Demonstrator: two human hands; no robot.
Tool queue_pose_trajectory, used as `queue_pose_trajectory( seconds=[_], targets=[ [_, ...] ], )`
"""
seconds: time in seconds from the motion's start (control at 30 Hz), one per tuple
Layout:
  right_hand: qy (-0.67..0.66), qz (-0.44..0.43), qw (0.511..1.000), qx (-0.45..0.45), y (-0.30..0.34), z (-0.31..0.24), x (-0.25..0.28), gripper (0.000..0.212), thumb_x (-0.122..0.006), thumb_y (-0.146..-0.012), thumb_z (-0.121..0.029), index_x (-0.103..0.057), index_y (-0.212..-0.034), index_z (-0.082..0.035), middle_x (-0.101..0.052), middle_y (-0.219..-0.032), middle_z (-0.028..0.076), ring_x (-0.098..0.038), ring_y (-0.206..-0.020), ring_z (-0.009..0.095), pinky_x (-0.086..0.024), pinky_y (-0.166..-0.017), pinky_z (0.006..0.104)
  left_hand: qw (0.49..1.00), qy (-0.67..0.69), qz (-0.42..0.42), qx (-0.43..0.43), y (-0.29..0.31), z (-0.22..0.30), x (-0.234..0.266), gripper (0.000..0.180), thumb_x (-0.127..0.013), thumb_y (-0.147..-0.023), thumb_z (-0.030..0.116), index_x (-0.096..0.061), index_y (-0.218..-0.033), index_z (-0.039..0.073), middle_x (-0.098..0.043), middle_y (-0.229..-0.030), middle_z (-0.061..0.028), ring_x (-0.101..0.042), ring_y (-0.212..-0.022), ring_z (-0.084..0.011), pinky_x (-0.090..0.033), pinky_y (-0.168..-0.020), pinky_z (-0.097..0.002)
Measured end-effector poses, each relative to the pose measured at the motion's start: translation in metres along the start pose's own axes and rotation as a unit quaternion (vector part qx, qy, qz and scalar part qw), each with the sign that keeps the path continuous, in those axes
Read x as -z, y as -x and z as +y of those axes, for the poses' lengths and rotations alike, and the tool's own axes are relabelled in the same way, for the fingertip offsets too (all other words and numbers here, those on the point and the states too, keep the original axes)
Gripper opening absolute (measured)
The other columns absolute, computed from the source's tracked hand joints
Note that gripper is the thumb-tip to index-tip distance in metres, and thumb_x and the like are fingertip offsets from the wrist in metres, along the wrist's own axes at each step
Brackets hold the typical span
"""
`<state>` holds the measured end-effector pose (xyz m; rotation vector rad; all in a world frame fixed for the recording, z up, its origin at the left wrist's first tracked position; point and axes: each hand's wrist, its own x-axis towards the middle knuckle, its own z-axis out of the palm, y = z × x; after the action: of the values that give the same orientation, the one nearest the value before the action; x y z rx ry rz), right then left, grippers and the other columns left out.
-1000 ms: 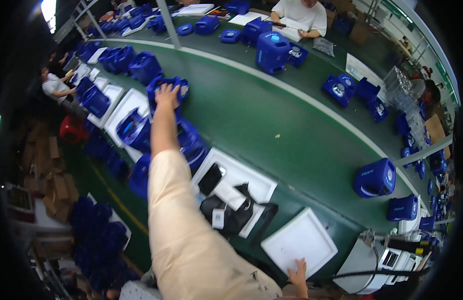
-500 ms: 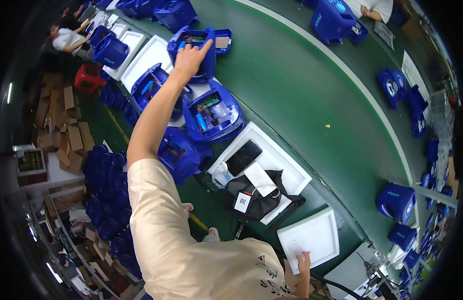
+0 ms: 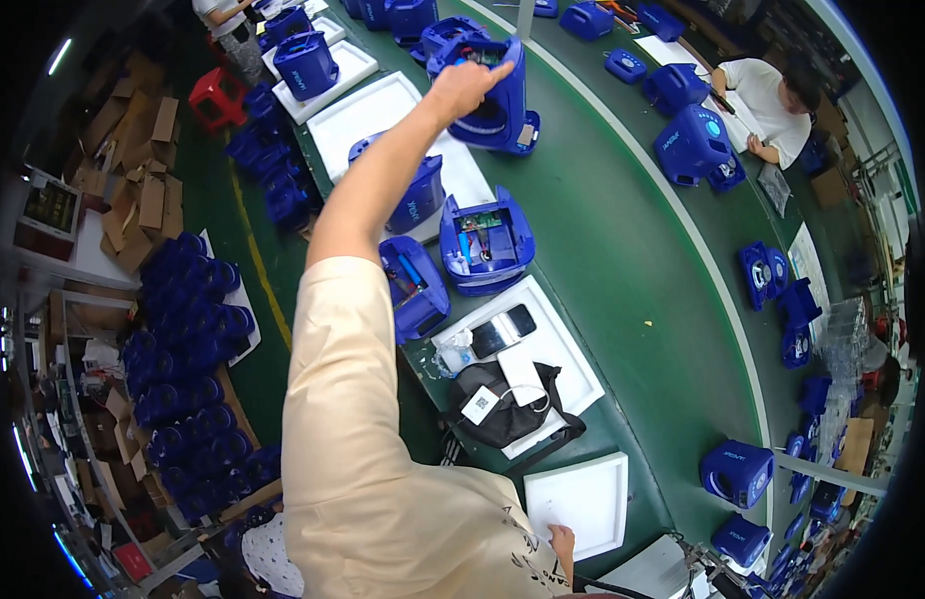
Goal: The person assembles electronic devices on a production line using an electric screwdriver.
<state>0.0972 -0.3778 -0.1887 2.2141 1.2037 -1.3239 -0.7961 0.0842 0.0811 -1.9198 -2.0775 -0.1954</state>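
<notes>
My left hand (image 3: 464,90) is stretched far ahead over an open blue plastic speaker housing (image 3: 500,115), its fingers hooked on the housing's upper edge and one finger along the rim. Green circuitry shows inside. Beside its base lies a small blue part (image 3: 529,132) with a beige patch. Closer to me stand another open housing (image 3: 489,262) with a circuit board and a blue cylinder, and a tilted one (image 3: 415,290). My right hand (image 3: 561,544) is at the near rim of a white foam tray (image 3: 592,499), fingers closed over its edge; part of that hand is hidden.
A second white tray (image 3: 572,369) carries a phone (image 3: 503,331), a white box-like device (image 3: 522,374) and a black bag (image 3: 492,404). The green conveyor (image 3: 622,270) runs alongside. Across it, a person (image 3: 767,105) works among blue housings. A red stool (image 3: 218,100) and stacked blue parts (image 3: 188,369) stand left.
My view has swung, shifting the scene. The blue housing under my left hand sits farther from its neighbour, more over the green surface. My right hand stays at the tray.
</notes>
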Motion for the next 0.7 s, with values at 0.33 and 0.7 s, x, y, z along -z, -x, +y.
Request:
queue_pose_trajectory(
  seconds=[0.33, 0.7],
  targets=[
    [0.002, 0.026, 0.999, 0.021, 0.001, -0.017, 0.005, 0.046, -0.070, -0.084, -0.031, -0.072, -0.106, 0.009, -0.071, -0.089, 0.015, -0.066, -0.077, 0.024, -0.054, -0.070, 0.0343, 0.992, -0.066, 0.023, 0.101, 0.065, -0.110, 0.060, 0.087, -0.074, -0.081, 0.008, -0.035, -0.155, 0.033, -0.071, -0.115, -0.0105, -0.068, -0.104, -0.0325, -0.057, -0.084, -0.0454],
    [-0.041, -0.019, 0.999, -0.030, 0.025, -0.051, 0.012, 0.038, -0.068, -0.085, -0.027, -0.073, -0.108, 0.004, -0.071, -0.103, 0.015, -0.065, -0.093, 0.026, -0.056, -0.075, 0.0375, 0.964, -0.149, -0.057, 0.212, 0.139, -0.183, -0.002, 0.086, -0.075, -0.082, 0.013, -0.034, -0.155, 0.032, -0.070, -0.108, -0.0094, -0.068, -0.102, -0.0311, -0.057, -0.082, -0.0464]
  ],
)
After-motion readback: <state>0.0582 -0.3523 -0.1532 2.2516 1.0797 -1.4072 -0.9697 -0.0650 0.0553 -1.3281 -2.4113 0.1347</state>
